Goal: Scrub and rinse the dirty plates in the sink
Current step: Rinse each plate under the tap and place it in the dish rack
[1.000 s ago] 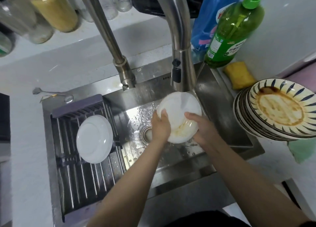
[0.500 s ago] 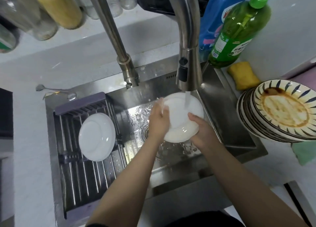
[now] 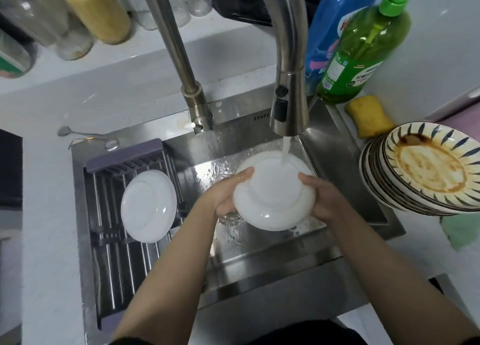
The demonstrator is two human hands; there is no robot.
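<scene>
Under the faucet (image 3: 288, 90), at the sink's (image 3: 345, 189) 2 o'clock corner, a white plate (image 3: 272, 196) is held underside-up, the left hand (image 3: 226, 196) curled on its 9 o'clock rim and the right hand (image 3: 322, 199) on its 3 o'clock rim. Wet edges could slip from these grips, dropping the plate onto steel. At 3 o'clock, the stacked dirty plates (image 3: 426, 173) overhang the sink edge, so a stray elbow may topple them.

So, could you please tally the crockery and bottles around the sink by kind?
Plain white plates: 2, one held under the tap, one on the drying rack
Stack of blue-striped dirty plates: 1 stack, count unclear
Green dish soap bottle: 1
Blue detergent bottle: 1
Total: 5
</scene>
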